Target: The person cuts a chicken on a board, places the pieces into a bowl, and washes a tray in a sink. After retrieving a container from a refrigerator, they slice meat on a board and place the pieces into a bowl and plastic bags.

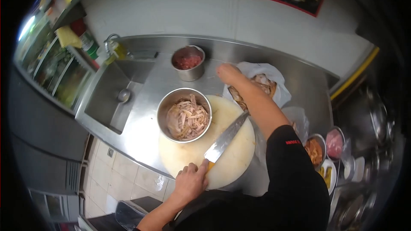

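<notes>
My left hand (190,183) is closed around the yellow handle of a large kitchen knife (223,141), whose broad blade lies flat across a round white cutting board (234,169). On the board's far left part stands a steel pot (159,117) holding sliced cooked meat (188,119). Stretched out over the far side of the board, my right hand (229,73) looks curled into a fist. Its fingertips are hidden, and whatever they may hold cannot be made out. Just right of it, partly covered by my forearm, lies an open white plastic bag (279,86) with pieces of meat (266,86).
A smaller steel pot (191,73) of red raw meat stands at the back. To the left is a sink (105,102) with a ladle (124,96) in it. Several food bowls, one with orange pieces (314,150), line the right side. A wall bounds the steel counter behind.
</notes>
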{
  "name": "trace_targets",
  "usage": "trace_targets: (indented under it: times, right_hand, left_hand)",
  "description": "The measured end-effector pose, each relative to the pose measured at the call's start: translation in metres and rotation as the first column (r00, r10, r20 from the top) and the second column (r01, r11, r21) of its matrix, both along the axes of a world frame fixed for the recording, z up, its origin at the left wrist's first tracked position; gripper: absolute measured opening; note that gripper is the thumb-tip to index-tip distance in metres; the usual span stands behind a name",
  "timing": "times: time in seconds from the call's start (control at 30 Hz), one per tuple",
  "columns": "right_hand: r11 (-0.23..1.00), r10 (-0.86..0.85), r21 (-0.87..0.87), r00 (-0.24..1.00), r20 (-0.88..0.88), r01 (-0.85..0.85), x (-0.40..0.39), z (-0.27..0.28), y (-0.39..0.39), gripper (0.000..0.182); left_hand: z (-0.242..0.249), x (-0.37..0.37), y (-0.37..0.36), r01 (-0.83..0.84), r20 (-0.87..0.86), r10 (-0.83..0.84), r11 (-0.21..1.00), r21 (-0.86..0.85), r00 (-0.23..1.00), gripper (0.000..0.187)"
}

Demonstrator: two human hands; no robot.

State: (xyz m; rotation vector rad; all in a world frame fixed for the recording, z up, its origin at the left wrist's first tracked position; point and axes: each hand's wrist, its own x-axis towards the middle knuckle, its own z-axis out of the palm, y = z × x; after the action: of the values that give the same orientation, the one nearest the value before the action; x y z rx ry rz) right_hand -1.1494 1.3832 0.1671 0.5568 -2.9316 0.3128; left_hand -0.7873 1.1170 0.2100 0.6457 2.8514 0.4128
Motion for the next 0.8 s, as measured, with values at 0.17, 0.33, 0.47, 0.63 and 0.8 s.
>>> trace_targets:
  times: [0.17,0.33,0.47,0.63,0.8]
  right_hand:
    - [0.963,0.035,0.262,0.993,0.116,-0.065,-0.067,-0.068,-0.021,0.025]
    - [0.957,0.146,0.258,0.988,-0.045,-0.130,-0.129,-0.168,-0.001,0.025]
    - [0.932,0.274,0.216,0.957,0.096,-0.289,-0.171,-0.203,0.039,0.030]
    - [0.953,0.006,-0.302,1.000,-0.014,-0.010,-0.158,-0.072,0.044,0.014]
    - [0.653,0.021,-0.749,0.991,-0.132,-0.113,-0.012,0.090,-0.036,0.022]
  left_hand:
    - [-0.018,0.007,-0.009,-0.132,-0.041,0.138,0.983,0.126,0.990,0.057]
    - [-0.015,0.010,-0.012,-0.195,-0.020,0.199,0.975,0.104,0.980,0.056]
    - [-0.034,0.012,-0.006,-0.252,-0.045,0.260,0.959,0.134,0.965,0.052]
    - [-0.055,0.014,-0.012,-0.182,-0.148,0.226,0.948,0.261,0.963,0.055]
    - [-0.040,0.016,-0.032,-0.084,-0.053,0.107,0.941,0.327,0.993,0.056]
